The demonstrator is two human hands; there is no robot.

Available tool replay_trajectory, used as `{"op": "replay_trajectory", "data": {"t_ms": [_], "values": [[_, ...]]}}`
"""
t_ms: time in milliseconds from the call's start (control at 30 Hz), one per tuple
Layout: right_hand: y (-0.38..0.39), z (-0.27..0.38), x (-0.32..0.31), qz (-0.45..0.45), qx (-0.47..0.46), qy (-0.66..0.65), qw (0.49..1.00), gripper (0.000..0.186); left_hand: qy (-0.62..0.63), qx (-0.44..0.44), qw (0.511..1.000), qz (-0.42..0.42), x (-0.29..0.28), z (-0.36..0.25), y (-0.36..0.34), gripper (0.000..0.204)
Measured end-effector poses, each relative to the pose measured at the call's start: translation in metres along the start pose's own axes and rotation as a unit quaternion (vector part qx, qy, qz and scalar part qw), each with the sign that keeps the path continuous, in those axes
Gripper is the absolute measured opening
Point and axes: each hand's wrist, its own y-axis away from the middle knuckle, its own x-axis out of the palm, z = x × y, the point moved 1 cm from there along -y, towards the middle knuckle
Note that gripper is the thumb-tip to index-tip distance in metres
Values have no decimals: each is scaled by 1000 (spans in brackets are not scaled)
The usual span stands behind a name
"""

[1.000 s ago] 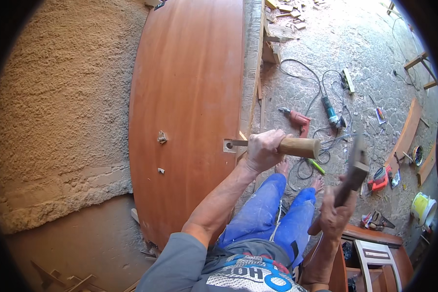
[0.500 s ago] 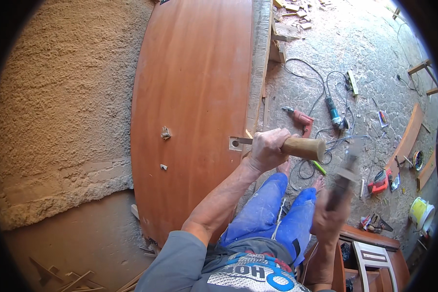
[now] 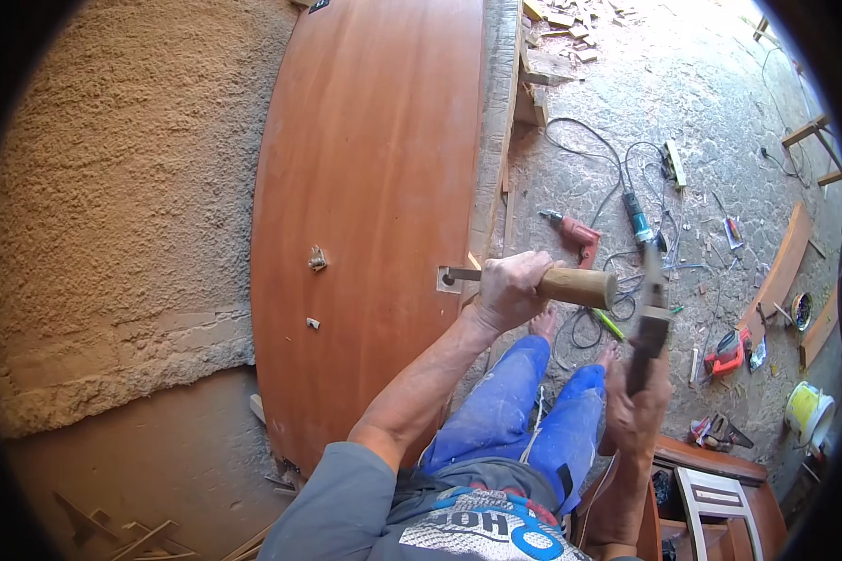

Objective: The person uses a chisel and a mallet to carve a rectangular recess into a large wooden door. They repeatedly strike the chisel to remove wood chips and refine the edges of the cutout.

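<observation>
My left hand [image 3: 512,288] is wrapped round a chisel [image 3: 580,287] with a thick, pale wooden handle. Its narrow blade points left, with the tip in a small pale recess [image 3: 442,281] near the right edge of a reddish-brown wooden door panel [image 3: 370,187]. To the right of the handle's butt end, my right hand [image 3: 638,402] grips a hammer [image 3: 653,332]. The hammer's head is slightly blurred, and a gap separates it from the chisel handle. Small metal fittings [image 3: 318,259] and a little pale piece [image 3: 312,323] lie on the panel.
A rough plastered wall [image 3: 150,187] runs along the left. On the dusty floor are a red drill [image 3: 580,232], a teal angle grinder [image 3: 639,220], tangled cords, a white-and-yellow bucket [image 3: 807,411] and curved wood strips [image 3: 781,262]. A cabinet piece [image 3: 711,496] stands at lower right.
The hammer has shifted a little and shows less blur, still apart from the chisel's handle end. The chisel stays at the recess in my left hand; the whole view has moved slightly.
</observation>
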Motion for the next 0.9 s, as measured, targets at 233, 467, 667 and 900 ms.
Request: {"op": "replay_trajectory", "data": {"t_ms": [233, 467, 667, 900], "values": [[-4, -2, 9, 51, -45, 45, 997, 31, -30, 10, 999, 33, 7, 4, 11, 13], [-3, -3, 20, 17, -37, 33, 999, 23, -22, 11, 999, 38, 4, 1, 0, 13], [7, -15, 16, -18, 75, -57, 995, 37, -47, -9, 996, 71, 11, 5, 7, 18], [16, -18, 12, 42, 139, -154, 977, 38, -46, -14, 999, 17, 9, 17, 2, 22]]}}
